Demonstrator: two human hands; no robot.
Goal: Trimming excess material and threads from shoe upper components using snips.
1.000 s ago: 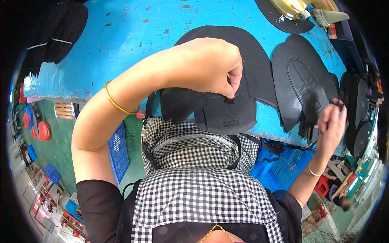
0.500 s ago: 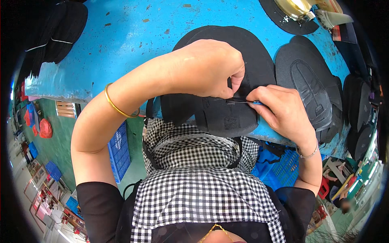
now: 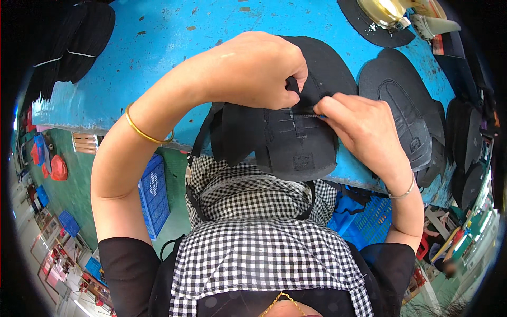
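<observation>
A flat black shoe piece (image 3: 318, 153) with short slits and a stitched rectangular patch lies at the table's near edge. Over its upper part my left hand (image 3: 259, 71) bends in from the left, fingers pinched on a black strip (image 3: 292, 84). My right hand (image 3: 364, 127) reaches in from the right, closed, its thumb and forefinger pressed together beside the slits. Something thin and dark spans the gap between both sets of fingertips. What exactly the right fingers grip is hidden. Beyond lies a larger rounded black piece (image 3: 332, 63).
More black shoe pieces (image 3: 393, 100) are stacked to the right on the blue table (image 3: 158, 47). A tied black bundle (image 3: 79, 47) lies at the far left. A yellowish container (image 3: 385, 11) stands at the far right. Blue crates (image 3: 154, 195) sit below the table edge.
Both hands have moved a little farther away, uncovering the slits. The thin metal tool with a blue part at my right fingers no longer shows clearly.
</observation>
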